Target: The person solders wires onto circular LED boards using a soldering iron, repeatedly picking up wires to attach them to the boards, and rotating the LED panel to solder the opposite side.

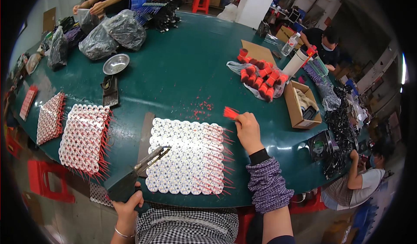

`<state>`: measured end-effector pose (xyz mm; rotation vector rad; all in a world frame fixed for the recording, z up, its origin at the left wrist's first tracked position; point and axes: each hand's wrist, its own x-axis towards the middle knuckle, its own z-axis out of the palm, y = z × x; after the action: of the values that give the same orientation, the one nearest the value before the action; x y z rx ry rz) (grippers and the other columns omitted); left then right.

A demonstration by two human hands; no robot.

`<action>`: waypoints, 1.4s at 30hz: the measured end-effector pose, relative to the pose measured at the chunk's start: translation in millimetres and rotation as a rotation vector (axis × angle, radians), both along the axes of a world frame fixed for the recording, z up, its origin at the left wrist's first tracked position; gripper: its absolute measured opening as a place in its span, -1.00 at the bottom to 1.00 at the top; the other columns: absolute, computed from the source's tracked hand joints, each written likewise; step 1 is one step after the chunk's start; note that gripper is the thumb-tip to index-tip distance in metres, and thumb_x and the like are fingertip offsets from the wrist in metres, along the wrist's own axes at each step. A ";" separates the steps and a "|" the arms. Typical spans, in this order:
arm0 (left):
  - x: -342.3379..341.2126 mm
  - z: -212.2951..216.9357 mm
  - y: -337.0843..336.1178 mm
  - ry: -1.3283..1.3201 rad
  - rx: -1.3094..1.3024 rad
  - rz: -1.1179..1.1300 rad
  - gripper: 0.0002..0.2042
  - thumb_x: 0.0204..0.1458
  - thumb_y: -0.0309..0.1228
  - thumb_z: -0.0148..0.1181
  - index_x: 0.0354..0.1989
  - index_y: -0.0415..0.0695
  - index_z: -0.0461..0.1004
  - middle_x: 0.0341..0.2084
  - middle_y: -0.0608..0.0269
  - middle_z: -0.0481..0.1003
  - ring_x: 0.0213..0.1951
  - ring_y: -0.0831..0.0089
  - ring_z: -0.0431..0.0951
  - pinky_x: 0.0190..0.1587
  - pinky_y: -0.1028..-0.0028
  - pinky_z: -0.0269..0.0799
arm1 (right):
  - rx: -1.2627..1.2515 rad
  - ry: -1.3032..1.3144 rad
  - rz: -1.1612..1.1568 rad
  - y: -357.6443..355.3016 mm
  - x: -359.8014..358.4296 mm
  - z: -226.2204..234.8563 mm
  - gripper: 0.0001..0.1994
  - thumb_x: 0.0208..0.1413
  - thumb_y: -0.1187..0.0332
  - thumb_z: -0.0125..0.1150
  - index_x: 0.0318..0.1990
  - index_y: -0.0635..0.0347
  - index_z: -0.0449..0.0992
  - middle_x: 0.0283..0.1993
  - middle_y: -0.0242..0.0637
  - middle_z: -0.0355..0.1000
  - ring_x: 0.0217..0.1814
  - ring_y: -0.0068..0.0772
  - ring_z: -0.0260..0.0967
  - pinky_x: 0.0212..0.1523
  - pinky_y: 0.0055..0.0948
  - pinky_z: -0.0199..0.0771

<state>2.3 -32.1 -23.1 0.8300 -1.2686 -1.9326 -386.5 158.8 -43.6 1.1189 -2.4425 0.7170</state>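
Note:
My left hand grips a dark green soldering gun by its handle. The gun's metal tip reaches over the left part of a white panel of round circuit boards, which lies in front of me; I cannot tell if it touches. Short red wires stick out along the panel's right columns. Beyond the panel's upper right corner, my right hand is closed on a small bundle of red wires, whose ends fan out to the left.
Three wired panels lie to the left. Red wire scraps litter the green table. Further off are a metal bowl, red wire bundles, an open carton, a white flask and grey bags. Other people work around the table.

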 end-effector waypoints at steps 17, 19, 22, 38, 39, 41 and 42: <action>-2.8 -2.8 -6.9 -0.050 -0.085 0.039 -0.54 -0.06 -0.68 0.22 0.09 -0.31 0.37 -0.20 0.02 0.52 -0.63 0.48 0.41 -0.63 0.51 0.34 | 0.282 0.139 0.038 -22.0 -19.6 -3.3 -0.92 0.05 0.53 0.15 -0.32 0.22 0.38 -0.29 -0.16 0.34 -0.17 -0.07 0.34 -0.18 -0.17 0.43; -3.9 -0.5 -4.6 -0.047 -0.068 0.085 -0.54 -0.05 -0.68 0.21 0.10 -0.31 0.36 -0.21 0.03 0.52 -0.63 0.48 0.41 -0.63 0.51 0.34 | 0.246 0.052 0.045 -24.4 -25.5 0.9 -0.91 0.11 0.49 0.16 -0.29 0.23 0.37 -0.27 -0.15 0.35 -0.14 -0.04 0.33 -0.12 -0.17 0.40; -8.8 4.3 -5.8 -0.039 -0.085 0.098 -0.55 -0.04 -0.68 0.21 0.09 -0.31 0.36 -0.21 0.03 0.52 -0.63 0.48 0.41 -0.63 0.52 0.34 | 0.181 -0.028 0.023 -28.6 -36.8 6.5 -0.89 0.11 0.50 0.18 -0.24 0.23 0.38 -0.25 -0.18 0.37 -0.10 -0.04 0.34 -0.09 -0.17 0.40; -6.5 9.8 0.7 -0.035 -0.069 0.132 -0.64 -0.08 -0.70 0.22 -0.04 -0.36 0.44 -0.28 0.06 0.55 -0.63 0.49 0.43 -0.61 0.49 0.35 | 0.139 -0.216 -0.115 -29.9 -49.3 -1.3 -0.90 -0.01 0.44 0.35 -0.38 0.20 0.53 -0.28 -0.13 0.45 -0.11 0.01 0.43 -0.09 -0.10 0.43; -6.7 10.4 -0.9 -0.024 -0.072 0.123 -0.64 -0.08 -0.70 0.23 -0.04 -0.36 0.44 -0.27 0.07 0.55 -0.62 0.48 0.44 -0.61 0.48 0.36 | 0.130 -0.209 -0.102 -31.4 -50.9 0.2 -0.90 -0.01 0.44 0.35 -0.38 0.20 0.53 -0.28 -0.13 0.45 -0.11 0.01 0.43 -0.09 -0.10 0.43; -1.4 8.5 -0.2 -0.014 -0.078 0.110 -0.63 -0.08 -0.69 0.27 -0.03 -0.35 0.44 -0.26 0.06 0.55 -0.59 0.47 0.46 -0.60 0.47 0.37 | 0.202 -0.209 -0.107 -32.0 -49.4 1.3 -0.90 -0.04 0.46 0.36 -0.41 0.16 0.52 -0.32 -0.18 0.47 -0.13 -0.05 0.46 -0.13 -0.10 0.47; -0.7 12.8 2.7 -0.032 -0.058 0.103 -0.64 -0.06 -0.68 0.29 -0.03 -0.36 0.46 -0.28 0.09 0.55 -0.58 0.49 0.47 -0.57 0.49 0.39 | 0.186 -0.192 -0.102 -32.7 -44.8 4.4 -0.90 -0.05 0.48 0.36 -0.41 0.19 0.52 -0.35 -0.16 0.49 -0.18 -0.03 0.48 -0.16 -0.08 0.46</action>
<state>1.6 -29.3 -10.3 0.8821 -1.2701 -1.7999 -431.3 126.1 -39.2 1.0238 -2.7540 0.6002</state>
